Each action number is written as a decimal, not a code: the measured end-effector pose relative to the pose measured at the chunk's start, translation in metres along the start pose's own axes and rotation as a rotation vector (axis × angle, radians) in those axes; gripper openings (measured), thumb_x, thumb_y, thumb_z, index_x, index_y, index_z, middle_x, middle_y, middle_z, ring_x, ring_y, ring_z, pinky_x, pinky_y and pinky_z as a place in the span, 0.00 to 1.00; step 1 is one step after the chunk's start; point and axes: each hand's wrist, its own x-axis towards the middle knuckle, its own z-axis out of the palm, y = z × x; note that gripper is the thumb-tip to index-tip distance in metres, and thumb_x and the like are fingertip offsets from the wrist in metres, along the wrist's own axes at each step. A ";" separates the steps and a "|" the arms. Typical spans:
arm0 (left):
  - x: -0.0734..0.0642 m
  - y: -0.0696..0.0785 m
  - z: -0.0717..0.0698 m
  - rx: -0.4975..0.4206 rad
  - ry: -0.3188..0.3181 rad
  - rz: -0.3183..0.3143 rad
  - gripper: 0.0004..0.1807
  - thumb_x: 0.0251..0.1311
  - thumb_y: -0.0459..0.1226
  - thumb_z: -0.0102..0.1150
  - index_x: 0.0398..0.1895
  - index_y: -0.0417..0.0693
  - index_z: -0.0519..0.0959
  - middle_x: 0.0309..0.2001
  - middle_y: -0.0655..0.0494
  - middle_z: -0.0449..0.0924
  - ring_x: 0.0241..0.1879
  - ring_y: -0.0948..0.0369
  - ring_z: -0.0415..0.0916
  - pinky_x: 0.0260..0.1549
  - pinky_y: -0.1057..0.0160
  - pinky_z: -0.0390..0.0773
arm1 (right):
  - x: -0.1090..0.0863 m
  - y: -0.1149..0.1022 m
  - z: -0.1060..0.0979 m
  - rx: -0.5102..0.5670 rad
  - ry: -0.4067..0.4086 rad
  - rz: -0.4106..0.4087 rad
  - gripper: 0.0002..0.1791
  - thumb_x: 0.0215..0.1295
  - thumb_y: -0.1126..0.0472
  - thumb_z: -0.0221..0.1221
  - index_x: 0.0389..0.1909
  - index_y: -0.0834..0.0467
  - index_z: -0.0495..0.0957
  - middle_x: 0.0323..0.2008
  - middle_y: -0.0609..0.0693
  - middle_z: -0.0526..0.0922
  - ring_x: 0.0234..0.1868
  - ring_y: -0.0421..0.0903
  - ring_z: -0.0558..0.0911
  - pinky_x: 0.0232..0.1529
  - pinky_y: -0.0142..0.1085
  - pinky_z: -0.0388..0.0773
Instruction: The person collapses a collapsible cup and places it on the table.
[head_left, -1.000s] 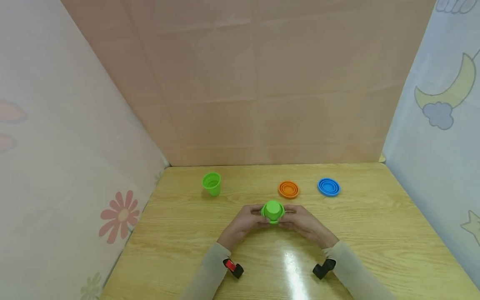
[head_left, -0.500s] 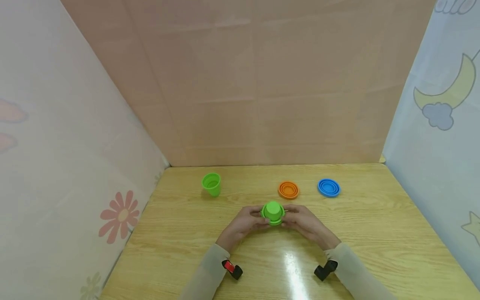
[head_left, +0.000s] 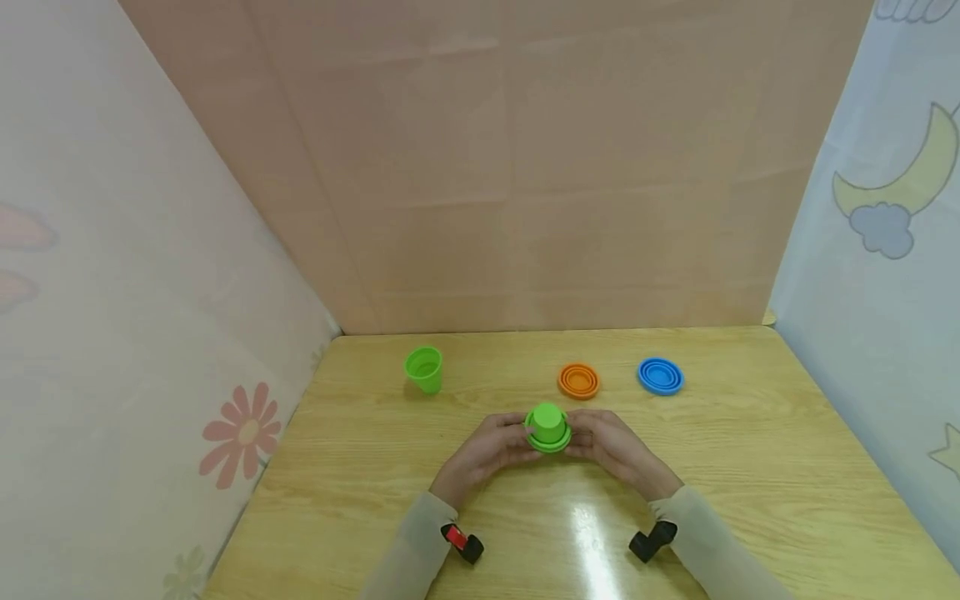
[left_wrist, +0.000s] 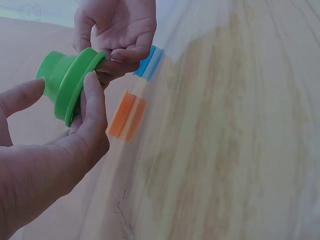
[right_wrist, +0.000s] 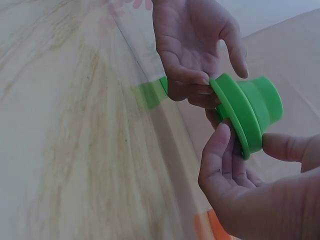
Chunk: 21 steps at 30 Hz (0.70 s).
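Note:
Between both hands is a green collapsible cup point(head_left: 548, 425), partly folded, its narrow base turned up toward the head view. My left hand point(head_left: 491, 450) grips its rim from the left, with the thumb at the cup's side in the left wrist view. From the right, my right hand point(head_left: 615, 448) holds the opposite side, fingers under the rim and thumb against the wall in the right wrist view. Both wrist views show the stepped outer wall of the cup point(left_wrist: 67, 82). Its inside is hidden by the fingers.
A second green cup point(head_left: 424, 369) stands extended at the back left of the wooden table point(head_left: 337, 467). An orange collapsed cup point(head_left: 578, 381) lies just behind the hands, a blue collapsed cup point(head_left: 660, 377) to its right. Cloth-covered walls point(head_left: 480, 208) enclose the table.
The green cup's base has tilted slightly, and more of its rim and stepped wall shows at the front. Thumbs have shifted up toward its side. The other cups stay in place.

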 end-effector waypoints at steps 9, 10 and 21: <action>0.002 -0.004 0.000 0.005 0.048 0.008 0.21 0.77 0.38 0.57 0.66 0.38 0.78 0.51 0.54 0.86 0.45 0.61 0.85 0.53 0.60 0.88 | 0.001 0.000 0.001 -0.004 -0.016 -0.002 0.19 0.84 0.55 0.50 0.62 0.63 0.79 0.47 0.45 0.89 0.50 0.42 0.88 0.57 0.37 0.87; 0.003 -0.005 0.000 0.003 0.052 0.002 0.20 0.77 0.39 0.57 0.66 0.38 0.78 0.49 0.55 0.86 0.44 0.61 0.85 0.52 0.61 0.88 | 0.001 0.000 0.001 -0.004 -0.021 0.000 0.20 0.84 0.55 0.50 0.62 0.64 0.79 0.47 0.45 0.90 0.50 0.42 0.88 0.56 0.37 0.87; 0.010 -0.006 0.005 0.101 0.072 -0.025 0.19 0.75 0.39 0.58 0.61 0.35 0.80 0.41 0.57 0.85 0.38 0.63 0.84 0.42 0.66 0.88 | -0.002 0.001 0.005 -0.060 0.004 0.002 0.22 0.82 0.60 0.50 0.62 0.75 0.75 0.44 0.45 0.90 0.46 0.39 0.88 0.51 0.33 0.88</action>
